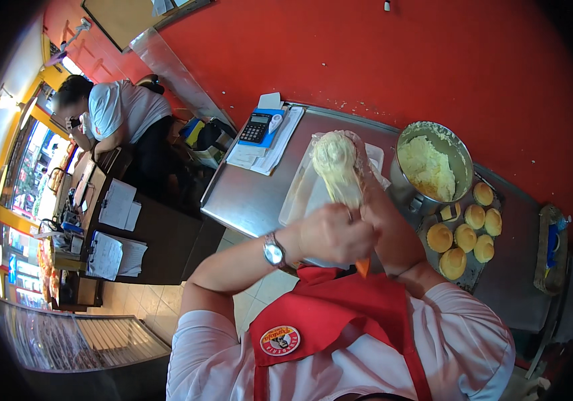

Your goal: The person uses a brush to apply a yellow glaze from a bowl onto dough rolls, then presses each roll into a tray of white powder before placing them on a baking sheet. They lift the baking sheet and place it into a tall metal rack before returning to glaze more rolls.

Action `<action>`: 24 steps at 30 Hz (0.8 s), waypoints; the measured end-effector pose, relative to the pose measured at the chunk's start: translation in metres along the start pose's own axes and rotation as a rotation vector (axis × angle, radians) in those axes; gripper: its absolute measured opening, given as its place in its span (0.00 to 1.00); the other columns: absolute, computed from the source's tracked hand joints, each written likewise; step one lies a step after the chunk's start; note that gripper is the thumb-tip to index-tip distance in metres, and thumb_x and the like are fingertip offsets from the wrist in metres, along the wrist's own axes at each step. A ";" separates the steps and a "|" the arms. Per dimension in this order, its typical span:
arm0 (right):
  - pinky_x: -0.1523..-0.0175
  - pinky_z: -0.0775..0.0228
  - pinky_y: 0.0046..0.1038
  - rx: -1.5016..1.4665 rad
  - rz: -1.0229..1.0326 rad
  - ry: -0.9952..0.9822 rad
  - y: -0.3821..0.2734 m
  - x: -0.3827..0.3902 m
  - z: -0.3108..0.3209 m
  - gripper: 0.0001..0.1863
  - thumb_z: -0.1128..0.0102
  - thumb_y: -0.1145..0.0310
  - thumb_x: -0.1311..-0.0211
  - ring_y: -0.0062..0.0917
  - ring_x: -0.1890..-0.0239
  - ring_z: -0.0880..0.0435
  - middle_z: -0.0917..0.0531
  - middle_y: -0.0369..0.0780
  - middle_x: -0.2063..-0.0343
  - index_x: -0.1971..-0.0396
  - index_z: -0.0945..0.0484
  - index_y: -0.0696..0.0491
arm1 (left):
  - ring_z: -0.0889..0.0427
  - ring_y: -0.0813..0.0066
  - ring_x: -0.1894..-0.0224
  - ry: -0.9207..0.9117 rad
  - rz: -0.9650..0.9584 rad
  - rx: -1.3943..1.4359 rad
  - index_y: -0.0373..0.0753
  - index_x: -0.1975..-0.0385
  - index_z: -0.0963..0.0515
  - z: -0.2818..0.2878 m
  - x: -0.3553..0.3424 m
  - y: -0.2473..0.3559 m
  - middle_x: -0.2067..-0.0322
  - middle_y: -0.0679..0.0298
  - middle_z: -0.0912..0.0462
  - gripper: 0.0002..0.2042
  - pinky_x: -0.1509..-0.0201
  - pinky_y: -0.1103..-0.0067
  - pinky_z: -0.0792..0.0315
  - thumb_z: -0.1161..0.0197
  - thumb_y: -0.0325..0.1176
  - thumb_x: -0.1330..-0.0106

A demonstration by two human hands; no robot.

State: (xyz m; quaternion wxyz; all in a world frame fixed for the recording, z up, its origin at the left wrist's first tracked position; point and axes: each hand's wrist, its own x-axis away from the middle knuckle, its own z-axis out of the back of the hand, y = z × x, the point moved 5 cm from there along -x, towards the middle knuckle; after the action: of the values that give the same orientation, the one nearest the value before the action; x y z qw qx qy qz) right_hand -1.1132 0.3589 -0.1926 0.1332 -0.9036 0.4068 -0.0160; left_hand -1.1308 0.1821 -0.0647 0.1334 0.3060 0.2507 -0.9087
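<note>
My left hand (336,234), with a watch on its wrist, is closed in a fist around an orange-handled tool (364,267). Only the pointed orange end shows below the fist; its other end is hidden in a mass of pale cream (335,157). Beside it, my right forearm (396,234) reaches toward the wall. My right hand (358,150) is wrapped round the cream in what looks like a clear plastic bag, its fingers mostly hidden. Below the cream sits a translucent plastic container (293,204) on the metal table.
A metal pot (403,190) of cream stands right of my arm, near several golden pastries (465,237) on a tray. Papers and a calculator (255,128) lie at the table's left. A long basket (548,267) is far right. Another person (126,107) sits at a desk.
</note>
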 end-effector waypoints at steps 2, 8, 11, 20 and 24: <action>0.55 0.25 0.32 0.373 0.028 0.061 0.001 0.002 -0.028 0.19 0.55 0.55 0.37 0.29 0.64 0.20 0.19 0.40 0.66 0.59 0.23 0.53 | 0.25 0.77 0.77 -0.002 0.186 0.107 0.47 0.84 0.26 -0.005 0.022 -0.009 0.83 0.71 0.29 0.05 0.73 0.81 0.29 0.39 0.26 0.52; 0.54 0.24 0.34 0.313 0.126 0.120 0.014 0.016 -0.029 0.15 0.51 0.55 0.38 0.31 0.57 0.19 0.20 0.38 0.60 0.58 0.24 0.45 | 0.27 0.78 0.82 1.075 1.541 1.005 0.38 0.78 0.30 0.031 0.101 -0.186 0.82 0.67 0.28 0.09 0.83 0.81 0.35 0.41 0.31 0.37; 0.51 0.23 0.31 0.449 0.029 -0.001 0.008 -0.005 -0.027 0.17 0.53 0.57 0.35 0.28 0.56 0.19 0.19 0.40 0.58 0.55 0.26 0.52 | 0.30 0.80 0.84 1.164 1.605 1.087 0.40 0.78 0.32 0.016 0.099 -0.173 0.83 0.69 0.30 0.10 0.84 0.84 0.38 0.39 0.33 0.38; 0.55 0.23 0.29 0.467 -0.066 0.190 0.024 -0.020 0.025 0.28 0.57 0.43 0.40 0.27 0.60 0.18 0.18 0.39 0.61 0.59 0.22 0.53 | 0.38 0.86 0.90 1.330 1.652 0.927 0.43 0.81 0.31 0.022 0.231 -0.185 0.85 0.71 0.31 0.12 0.89 0.87 0.49 0.38 0.36 0.37; 0.63 0.24 0.27 0.772 0.012 0.336 -0.011 -0.060 0.087 0.15 0.46 0.54 0.42 0.24 0.68 0.17 0.18 0.35 0.73 0.69 0.21 0.52 | 0.42 0.87 0.90 1.426 1.783 0.752 0.43 0.81 0.33 0.053 0.289 -0.136 0.87 0.73 0.35 0.14 0.89 0.87 0.53 0.41 0.38 0.35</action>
State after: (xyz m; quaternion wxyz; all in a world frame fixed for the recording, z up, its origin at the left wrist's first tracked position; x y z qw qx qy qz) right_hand -1.1334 0.4296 -0.2694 0.3938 -0.7698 0.3923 -0.3138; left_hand -1.4352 0.2424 -0.1575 0.4487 0.8255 -0.3128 -0.1394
